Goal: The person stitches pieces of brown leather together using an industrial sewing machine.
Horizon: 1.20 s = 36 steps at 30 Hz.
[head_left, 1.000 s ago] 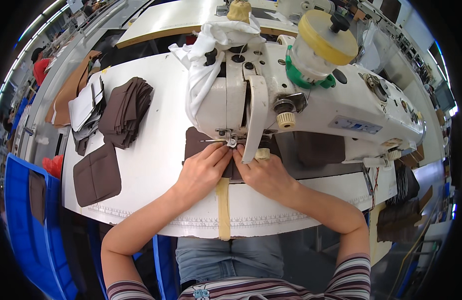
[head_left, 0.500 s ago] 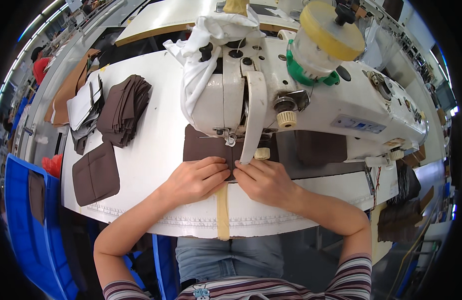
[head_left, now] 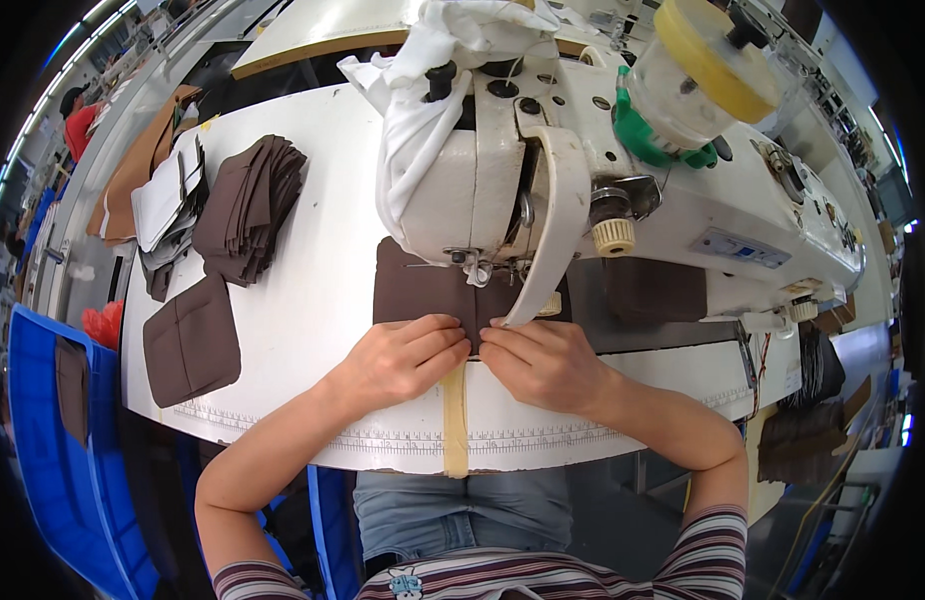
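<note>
A dark brown fabric panel (head_left: 413,290) lies flat beneath the presser foot (head_left: 478,274) of a white sewing machine (head_left: 448,195), with a seam line running down its middle. At the panel's near edge, just left of that seam, my left hand (head_left: 408,358) has its fingers pressed together on the cloth. Mirroring it on the right, my right hand (head_left: 543,365) pinches the same edge close to the seam. The fingertips of both hands nearly meet. A white curved lever guard on the machine reaches down in front of my right fingers.
Stacked brown panels (head_left: 245,210) stand on the white table at left, beside grey-white pieces (head_left: 168,205). A single brown panel (head_left: 193,342) lies nearer. A blue bin (head_left: 73,450) is at the table's left. Yellow tape (head_left: 455,425) crosses the table's measuring strip.
The whole view has shifted a little, so the machine appears farther right. Both hands stay on the panel's near edge, with no clear change in grip.
</note>
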{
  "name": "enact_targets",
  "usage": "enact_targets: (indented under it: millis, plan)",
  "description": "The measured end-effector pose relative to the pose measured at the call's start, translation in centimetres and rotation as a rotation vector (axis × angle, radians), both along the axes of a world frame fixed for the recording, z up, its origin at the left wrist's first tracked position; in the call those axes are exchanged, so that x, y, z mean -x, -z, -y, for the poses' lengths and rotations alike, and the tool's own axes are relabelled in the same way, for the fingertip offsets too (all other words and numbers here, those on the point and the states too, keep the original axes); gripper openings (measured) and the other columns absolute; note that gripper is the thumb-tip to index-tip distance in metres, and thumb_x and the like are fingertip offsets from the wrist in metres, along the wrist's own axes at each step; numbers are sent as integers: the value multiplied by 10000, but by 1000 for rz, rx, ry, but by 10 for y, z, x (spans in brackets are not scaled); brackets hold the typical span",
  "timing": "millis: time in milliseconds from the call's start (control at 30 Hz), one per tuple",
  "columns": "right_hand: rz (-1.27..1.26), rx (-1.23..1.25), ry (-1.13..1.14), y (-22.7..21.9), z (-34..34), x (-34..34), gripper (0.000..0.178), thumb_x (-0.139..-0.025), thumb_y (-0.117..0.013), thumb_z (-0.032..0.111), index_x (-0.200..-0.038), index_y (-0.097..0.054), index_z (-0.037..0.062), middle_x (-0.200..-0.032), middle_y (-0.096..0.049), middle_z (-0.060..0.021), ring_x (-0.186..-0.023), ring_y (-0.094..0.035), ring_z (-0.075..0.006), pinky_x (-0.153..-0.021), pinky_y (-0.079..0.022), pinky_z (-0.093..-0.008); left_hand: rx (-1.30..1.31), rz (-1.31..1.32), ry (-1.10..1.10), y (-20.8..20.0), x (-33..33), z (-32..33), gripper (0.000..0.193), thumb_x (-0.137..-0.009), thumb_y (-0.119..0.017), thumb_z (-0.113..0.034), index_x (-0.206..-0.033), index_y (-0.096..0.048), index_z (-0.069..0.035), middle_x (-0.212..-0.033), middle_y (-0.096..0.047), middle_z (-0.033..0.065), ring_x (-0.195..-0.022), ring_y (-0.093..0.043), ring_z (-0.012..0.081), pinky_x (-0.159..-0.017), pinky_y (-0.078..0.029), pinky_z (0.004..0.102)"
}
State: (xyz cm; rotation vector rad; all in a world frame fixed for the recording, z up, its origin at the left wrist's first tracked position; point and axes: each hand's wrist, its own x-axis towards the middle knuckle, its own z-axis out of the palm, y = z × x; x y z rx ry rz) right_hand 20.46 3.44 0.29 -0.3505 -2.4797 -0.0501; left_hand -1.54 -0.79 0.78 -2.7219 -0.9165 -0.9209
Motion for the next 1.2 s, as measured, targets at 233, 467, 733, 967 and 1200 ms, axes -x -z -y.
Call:
enact_targets:
  millis: [233, 467, 733, 967, 1200]
  plan:
    - [-12, -6, 7, 0, -1, 1, 147, -708, -632, 124, -830, -657, 47, -889, -671, -48, -882, -659, -184, -709, -564, -293, 19, 4, -6, 1, -1, -1, 194, -701, -649, -51, -889, -654, -5, -910, -650, 68, -918, -651, 196, -657, -575, 272]
    - [0, -48, -7, -1, -4, 2, 145, -702, -637, 137, -827, -658, 66, -826, -631, -9, -835, -640, -150, -640, -532, -267, 116, -48, 17, -8, 10, -4, 184, -717, -636, -76, -886, -679, -18, -1012, -685, 85, -990, -658, 208, -788, -575, 305]
    - [0, -76, -41, -7, -11, 7, 108, -691, -636, 131, -786, -632, 79, -762, -566, 17, -728, -600, -118, -571, -487, -247, 135, -71, 160, -10, 22, -12, 239, -730, -619, -75, -950, -684, -12, -1019, -687, 108, -989, -668, 217, -834, -569, 300]
    - [37, -84, 25, -3, -20, 10, 104, -632, -683, 92, -719, -634, 122, -712, -560, 61, -662, -584, -91, -513, -453, -228, 125, -76, 169, -12, 26, -24, 271, -715, -629, -84, -969, -683, -9, -1017, -684, 120, -997, -665, 224, -803, -571, 303]
    - [-6, -77, 7, -3, -31, 12, 103, -679, -654, 66, -782, -652, 65, -686, -561, 1, -581, -578, -157, -515, -488, -282, 110, -90, 174, -13, 28, -37, 274, -716, -634, -89, -973, -679, -7, -1025, -682, 115, -994, -664, 228, -791, -571, 307]
